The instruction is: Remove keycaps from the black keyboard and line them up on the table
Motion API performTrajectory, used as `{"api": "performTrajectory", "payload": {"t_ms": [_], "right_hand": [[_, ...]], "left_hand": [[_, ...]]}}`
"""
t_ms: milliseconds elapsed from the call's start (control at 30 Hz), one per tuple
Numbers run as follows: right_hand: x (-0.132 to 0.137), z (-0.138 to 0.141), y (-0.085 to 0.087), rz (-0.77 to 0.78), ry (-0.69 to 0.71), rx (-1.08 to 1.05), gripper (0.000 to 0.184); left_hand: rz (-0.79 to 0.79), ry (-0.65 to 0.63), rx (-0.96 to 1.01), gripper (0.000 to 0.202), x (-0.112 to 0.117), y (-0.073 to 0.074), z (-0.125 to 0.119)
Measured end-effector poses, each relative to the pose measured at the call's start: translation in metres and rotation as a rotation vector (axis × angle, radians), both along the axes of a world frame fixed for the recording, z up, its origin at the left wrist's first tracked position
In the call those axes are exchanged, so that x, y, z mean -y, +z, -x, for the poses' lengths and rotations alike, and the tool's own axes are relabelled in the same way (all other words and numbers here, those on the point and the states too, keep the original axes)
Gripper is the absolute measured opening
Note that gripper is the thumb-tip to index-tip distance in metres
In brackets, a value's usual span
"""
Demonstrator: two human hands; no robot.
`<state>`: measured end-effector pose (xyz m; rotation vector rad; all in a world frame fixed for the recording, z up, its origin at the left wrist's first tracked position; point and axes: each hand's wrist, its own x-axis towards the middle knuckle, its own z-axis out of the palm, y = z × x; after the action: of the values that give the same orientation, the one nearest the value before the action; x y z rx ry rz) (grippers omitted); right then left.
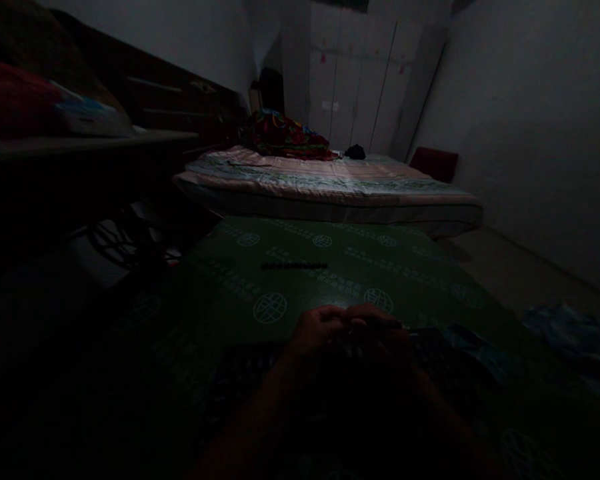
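Observation:
My left hand [320,325] and my right hand [380,327] meet above a black keyboard [253,363] on the green-covered table. The left fingers are pinched together at something too small and dark to make out. A slim dark stick-like tool [387,322] with a paler tip lies in my right hand, whose fingers are closed round it. Beyond the hands, a row of small black pieces [294,266], which look like keycaps, lies on the table. Deep shadow hides the middle of the keyboard and much of both forearms.
The green table cover [220,280] bears white globe prints. A dark crumpled cloth or bag [480,350] lies right of the keyboard. Past the table stands a bed [330,183] with a red blanket [290,137]. A shelf [155,135] juts out on the left, above a fan-like wire frame [117,240].

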<state>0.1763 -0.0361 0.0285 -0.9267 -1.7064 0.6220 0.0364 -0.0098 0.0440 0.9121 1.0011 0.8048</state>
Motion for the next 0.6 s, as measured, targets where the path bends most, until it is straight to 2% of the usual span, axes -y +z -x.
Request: {"api": "performTrajectory", "payload": {"t_ms": [267, 500, 600], "right_hand": [[-0.001, 0.002, 0.004, -0.049, -0.009, -0.035, 0.018], [-0.006, 0.001, -0.002, -0.117, -0.041, -0.025, 0.014], [-0.005, 0.005, -0.004, -0.173, -0.067, -0.006, 0.014]], "left_hand": [[0.044, 0.059, 0.025, 0.023, 0.002, 0.003, -0.002], [0.036, 0.128, 0.029, 0.04, 0.001, 0.011, -0.002], [0.01, 0.124, 0.017, 0.035, -0.002, 0.009, 0.0]]}}
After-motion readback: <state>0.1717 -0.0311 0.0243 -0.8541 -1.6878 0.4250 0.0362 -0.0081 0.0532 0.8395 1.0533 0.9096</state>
